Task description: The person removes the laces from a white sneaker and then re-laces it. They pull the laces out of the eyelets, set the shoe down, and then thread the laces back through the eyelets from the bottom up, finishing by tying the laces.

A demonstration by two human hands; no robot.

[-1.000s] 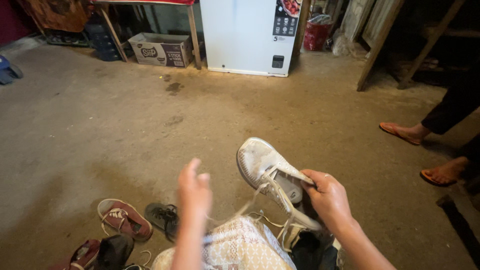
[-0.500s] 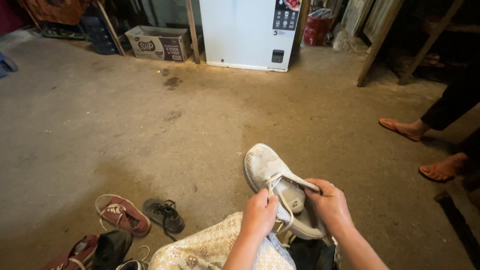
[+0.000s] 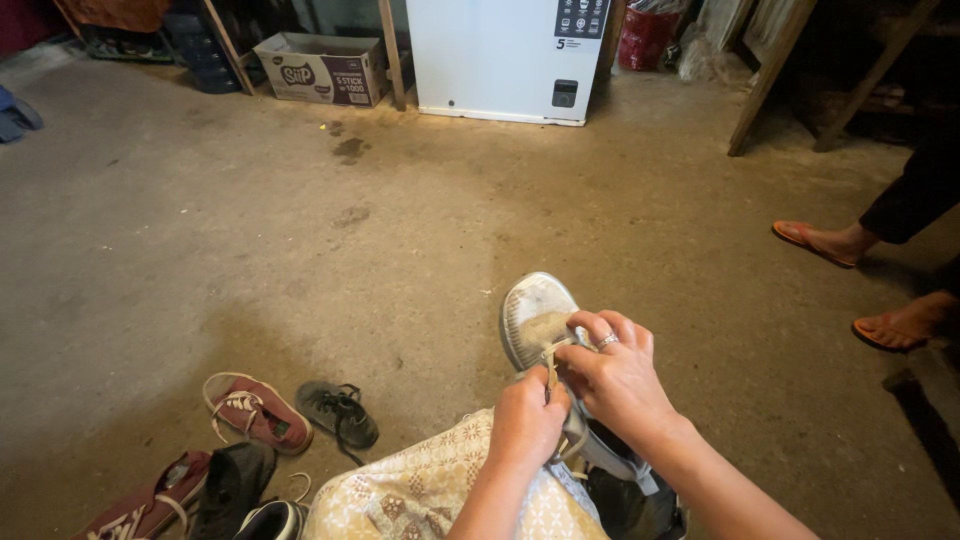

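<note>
Both hands on the white sneaker (image 3: 535, 318), which sits toe-up in the person's lap, near centre of view, sole end pointing away toward the far floor.

Right hand (image 3: 615, 375) lies over the upper of the sneaker, fingers curled shut around the lace area; ring visible on one finger. Left hand (image 3: 527, 420) is just beside it on the near left, touching it, fingers pinched together on a pale shoelace (image 3: 551, 365) that runs up between the two hands. Only the toe cap and part of the grey tongue show; the rest of the sneaker is hidden under the hands.

Patterned cream fabric (image 3: 430, 495) covers the lap below the left hand.

On the concrete floor (image 3: 300, 220), near left: a red sneaker (image 3: 258, 412), a small dark shoe (image 3: 338, 412) just beside it, and more shoes at the bottom edge, partly cut off.

Far side: white appliance (image 3: 510, 55), cardboard box (image 3: 320, 68) to its left. Right edge: another person's feet in orange sandals (image 3: 815, 243), well apart from the hands.
</note>
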